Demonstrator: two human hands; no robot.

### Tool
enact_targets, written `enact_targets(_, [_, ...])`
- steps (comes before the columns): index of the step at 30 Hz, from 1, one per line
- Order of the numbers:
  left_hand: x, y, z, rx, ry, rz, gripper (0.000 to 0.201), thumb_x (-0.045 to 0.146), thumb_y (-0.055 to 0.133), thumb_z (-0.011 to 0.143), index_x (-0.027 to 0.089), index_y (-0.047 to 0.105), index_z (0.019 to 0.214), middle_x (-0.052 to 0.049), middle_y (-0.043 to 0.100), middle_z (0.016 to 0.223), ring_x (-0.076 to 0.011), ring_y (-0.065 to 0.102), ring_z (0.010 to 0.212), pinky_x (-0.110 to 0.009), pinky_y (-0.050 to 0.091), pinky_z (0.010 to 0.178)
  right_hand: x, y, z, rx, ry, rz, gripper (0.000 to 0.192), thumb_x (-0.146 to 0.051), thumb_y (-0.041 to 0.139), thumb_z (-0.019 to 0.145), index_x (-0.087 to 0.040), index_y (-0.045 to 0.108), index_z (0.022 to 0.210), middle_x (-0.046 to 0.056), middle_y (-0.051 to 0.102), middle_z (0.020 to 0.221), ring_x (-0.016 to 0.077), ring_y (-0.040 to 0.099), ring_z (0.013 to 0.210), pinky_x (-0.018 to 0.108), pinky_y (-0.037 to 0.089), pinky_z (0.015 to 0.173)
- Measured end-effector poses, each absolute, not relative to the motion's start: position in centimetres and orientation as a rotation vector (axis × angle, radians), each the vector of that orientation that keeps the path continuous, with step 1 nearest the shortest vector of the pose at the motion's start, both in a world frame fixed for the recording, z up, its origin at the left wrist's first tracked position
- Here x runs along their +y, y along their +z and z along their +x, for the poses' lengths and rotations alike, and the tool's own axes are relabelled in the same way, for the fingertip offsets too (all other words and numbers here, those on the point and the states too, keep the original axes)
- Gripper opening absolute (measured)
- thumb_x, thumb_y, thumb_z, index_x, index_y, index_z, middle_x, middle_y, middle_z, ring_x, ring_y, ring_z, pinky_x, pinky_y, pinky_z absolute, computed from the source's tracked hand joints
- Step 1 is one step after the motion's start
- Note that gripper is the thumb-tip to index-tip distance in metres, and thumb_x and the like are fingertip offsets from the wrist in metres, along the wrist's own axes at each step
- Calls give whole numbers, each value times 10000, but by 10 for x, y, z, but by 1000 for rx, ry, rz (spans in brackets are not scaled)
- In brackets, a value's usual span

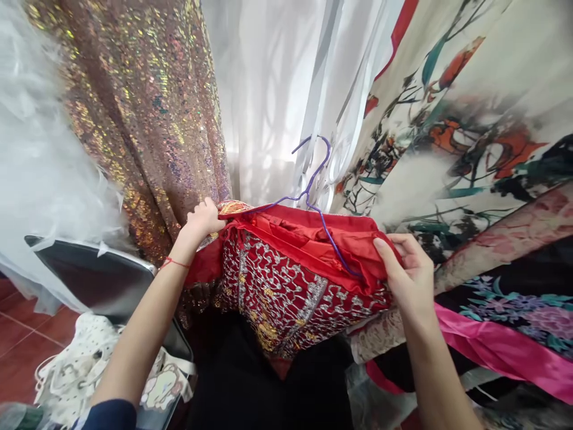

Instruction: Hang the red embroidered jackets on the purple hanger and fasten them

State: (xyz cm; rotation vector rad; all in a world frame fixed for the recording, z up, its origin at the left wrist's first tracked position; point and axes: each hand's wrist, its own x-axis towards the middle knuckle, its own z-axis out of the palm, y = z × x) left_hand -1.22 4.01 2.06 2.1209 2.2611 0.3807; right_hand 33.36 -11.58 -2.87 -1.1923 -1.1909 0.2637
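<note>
Glossy satiny lining (290,232), bodice (273,286) — rough, metallic-looking embroidered cloth, smooth hanger (307,192), sequinned drape (152,107) — rough and glittering

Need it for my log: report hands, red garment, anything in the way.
Left hand and right hand gripping red garment at opposite ends. Purple hanger partly inside its open top. Sequined fabric hanging close by left hand.

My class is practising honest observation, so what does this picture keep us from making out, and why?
- Head view: left hand, fingertips hidden by the hand itself and the red garment.
- Head view: purple hanger, left end hidden by the red garment.
- Head view: clear object at lower left, blurred and cut off.
- Head view: floral cloth, cut off by the top edge.
</note>
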Motion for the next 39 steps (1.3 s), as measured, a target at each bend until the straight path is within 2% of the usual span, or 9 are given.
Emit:
enact_targets(2, [35, 23, -14, 2366, 313, 2035, 808, 517, 720, 745, 13, 506, 1339, -313, 630, 1249, -445, 610, 1173, -515, 474, 941, -118, -28, 334, -1239, 84, -1255, 236, -469, 650, 892, -237, 632, 931, 39, 701, 903, 204, 664, 848, 320, 510, 795])
enact_targets(4, [28, 29, -14, 2464, 424, 2088, 590, 522, 662, 791, 101, 649, 1205, -250, 702, 1131, -419, 658, 1081, -493, 491, 885, -116, -22, 335, -1279, -145, -1314, 250, -464, 634, 904, -220, 645, 957, 52, 714, 896, 210, 675, 825, 325, 514, 774])
enact_targets(9, [23, 39, -9, 2271, 1091, 2355, 316, 345, 483, 931, 244, 746, 1075, -115, 735, 1068, -312, 679, 1014, -408, 500, 804, -100, 5, 352, -1203, -506, -1314, 289, -467, 615, 921, -189, 675, 968, 68, 713, 849, 204, 672, 743, 320, 511, 714])
enact_targets(19, [-19, -47, 17, 1499, 1609, 2429, 377, 354, 513, 973, 150, 654, 1257, -156, 605, 1364, -270, 571, 1277, -470, 454, 1107, -158, -65, 304, -1175, -862, -1418, 202, -373, 707, 885, -174, 672, 887, 30, 689, 723, 137, 622, 562, 245, 464, 552])
enact_targets(23, [-72, -84, 75, 1276, 1942, 2152, 182, 208, 602, 920, 154, 670, 1079, -128, 691, 1124, -220, 649, 1096, -395, 509, 1001, -165, -93, 278, -1197, -799, -1482, 162, -347, 656, 927, -186, 662, 913, 26, 725, 735, 141, 665, 575, 235, 494, 573])
enact_targets(25, [-93, -89, 101, 1051, 1838, 2151, 37, 191, 630, 901, 183, 666, 900, -46, 706, 866, -165, 667, 839, -310, 530, 830, -166, -94, 271, -1155, -774, -1459, 131, -315, 664, 922, -185, 660, 931, 26, 726, 736, 145, 674, 590, 235, 507, 592])
enact_targets(28, [-108, -87, 124, 778, 1508, 2085, 197, 228, 588, 932, 185, 613, 740, 2, 652, 679, -120, 601, 624, -251, 480, 650, -171, -89, 261, -1117, -662, -1431, 57, -246, 657, 921, -188, 657, 921, 16, 708, 732, 131, 656, 594, 228, 513, 617])
enact_targets(34, [-107, -85, 142, 471, 1380, 1799, 282, 377, 777, 791, 179, 642, 939, -23, 712, 860, -154, 653, 758, -257, 519, 733, -180, -80, 263, -1161, -316, -1415, 73, -214, 602, 937, -178, 656, 971, 25, 717, 834, 139, 680, 715, 247, 542, 690])
enact_targets(39, [-106, -77, 179, 681, 1350, 1734, 315, 391, 805, 770, 193, 563, 738, 26, 628, 697, -110, 577, 643, -226, 481, 675, -174, -57, 290, -1104, -437, -1362, 84, -184, 607, 933, -185, 690, 947, 25, 712, 834, 143, 673, 742, 265, 543, 718])
